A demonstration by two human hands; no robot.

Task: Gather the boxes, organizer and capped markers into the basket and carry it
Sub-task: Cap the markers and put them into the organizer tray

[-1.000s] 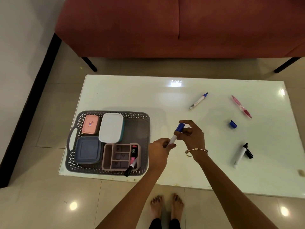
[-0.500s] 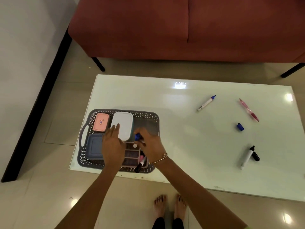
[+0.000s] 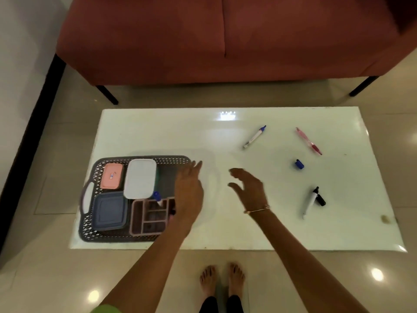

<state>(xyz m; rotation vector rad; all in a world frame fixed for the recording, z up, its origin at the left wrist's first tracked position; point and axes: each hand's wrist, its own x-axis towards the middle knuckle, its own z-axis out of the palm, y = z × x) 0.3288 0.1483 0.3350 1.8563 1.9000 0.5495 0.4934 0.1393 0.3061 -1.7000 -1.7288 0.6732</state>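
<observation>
Basket (image 3: 144, 157): grey, lattice-walled, on the lower left of the table (image 3: 158, 132), white handle at its left end
Boxes: pink box (image 3: 111, 176) in the basket's upper left corner, white box (image 3: 140, 178) just beside it, blue-grey box (image 3: 109, 211) below the pink one
Organizer (image 3: 149, 216): pink, divided, in the basket's lower right part, partly hidden by the left forearm
Capped marker (image 3: 157, 197): blue cap up, lying in the organizer's top edge next to the white box
Left hand (image 3: 188, 193): above the basket's right edge, fingers straight and released, holding nothing
Right hand (image 3: 248, 188): above bare table at mid frame, fingers spread and loosely bent, holding nothing, bracelet (image 3: 257, 210) on the wrist
Loose on the right of the table: blue-ended marker (image 3: 254, 136), pink pen (image 3: 308, 141), blue cap (image 3: 299, 164), black-tipped marker (image 3: 311, 201) with a black cap (image 3: 320, 199) touching it
Beyond: red sofa (image 3: 203, 41) across the top, bare feet (image 3: 222, 276) at the bottom
</observation>
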